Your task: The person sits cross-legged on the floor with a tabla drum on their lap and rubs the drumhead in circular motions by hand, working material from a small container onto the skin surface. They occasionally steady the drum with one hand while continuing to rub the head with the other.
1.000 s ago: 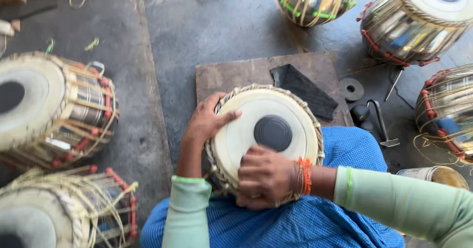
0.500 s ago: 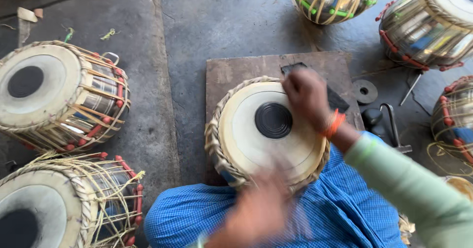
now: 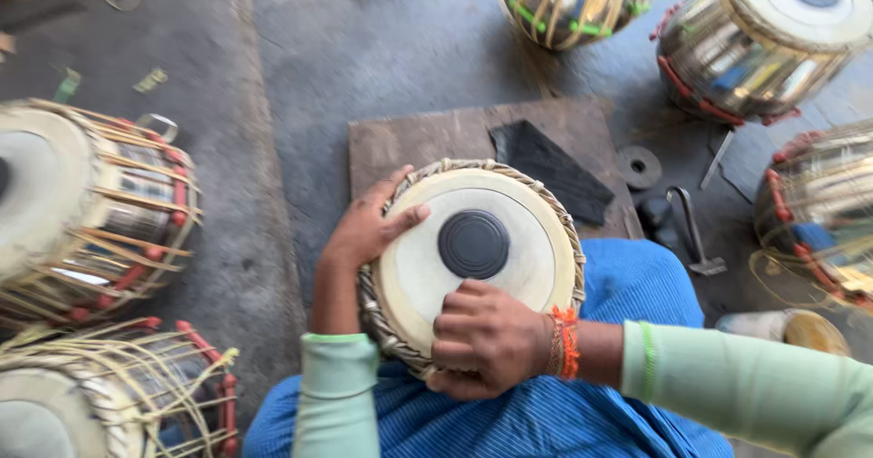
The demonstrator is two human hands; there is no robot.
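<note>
We record a small round hand drum with a cream skin head, a black circular centre patch and a braided pale rim (image 3: 473, 258). It rests on our lap, over blue ribbed cloth (image 3: 564, 422), with its head facing up and its far edge over a flat brown wooden board (image 3: 427, 135) lying on the grey concrete floor (image 3: 364, 49).

The left hand (image 3: 368, 226) lies against the drum's left rim, fingers spread, thumb reaching onto the skin; this grip is open and flat, pinching nothing. The right hand (image 3: 486, 335) sits on the near edge of the skin, fingers curled into a loose fist, knuckles just short of the black patch; whether anything is pressed inside this grip we cannot tell. An orange thread band circles the right wrist; both sleeves are pale green.

Outward: a dark flat wedge-shaped piece (image 3: 550, 171) lies on the board just beyond the drum. To the right, on the floor, are a dark ring-shaped disc (image 3: 639, 165) and a small metal hammer (image 3: 696, 235). Larger strapped drums stand left (image 3: 82, 212) and upper right (image 3: 764, 35).
</note>
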